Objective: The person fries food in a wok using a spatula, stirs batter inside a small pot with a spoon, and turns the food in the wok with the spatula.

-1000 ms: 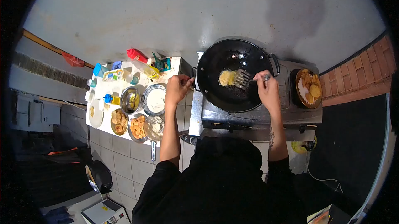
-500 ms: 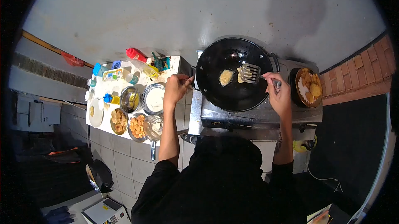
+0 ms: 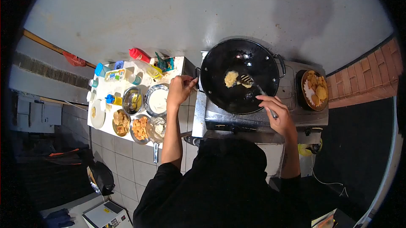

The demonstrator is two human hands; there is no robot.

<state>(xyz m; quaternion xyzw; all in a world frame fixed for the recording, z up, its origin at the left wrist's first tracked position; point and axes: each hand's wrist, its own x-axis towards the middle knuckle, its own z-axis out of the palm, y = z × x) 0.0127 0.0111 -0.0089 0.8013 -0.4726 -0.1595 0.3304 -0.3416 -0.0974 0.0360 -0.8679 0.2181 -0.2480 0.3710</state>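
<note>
My left hand [image 3: 181, 89] is closed at the left side of a large black wok [image 3: 220, 101], its fingers pinching the loop handle. In my right hand [image 3: 280, 117] is a slotted spatula [image 3: 246, 78], gripped by its handle. The spatula's head is tilted down inside the wok. It touches a pale piece of battered food [image 3: 247, 85], which it partly covers. Just left of that lies a golden battered piece [image 3: 231, 79] in the wok's middle. The wok rests on a metal stove [image 3: 215, 122].
Right of the wok stands a bowl of fried pieces [image 3: 318, 92]. On the white table [image 3: 111, 127] at left are a bowl of white batter [image 3: 158, 101], a bowl of orange chunks [image 3: 140, 127], a strainer [image 3: 157, 129], a red bottle [image 3: 139, 55] and a yellow-topped bottle [image 3: 153, 71].
My right hand has moved down and slightly left, turning the spatula's head steeper and shifting it left beside the battered pieces. The wok has shifted slightly right. My left hand stays at its handle.
</note>
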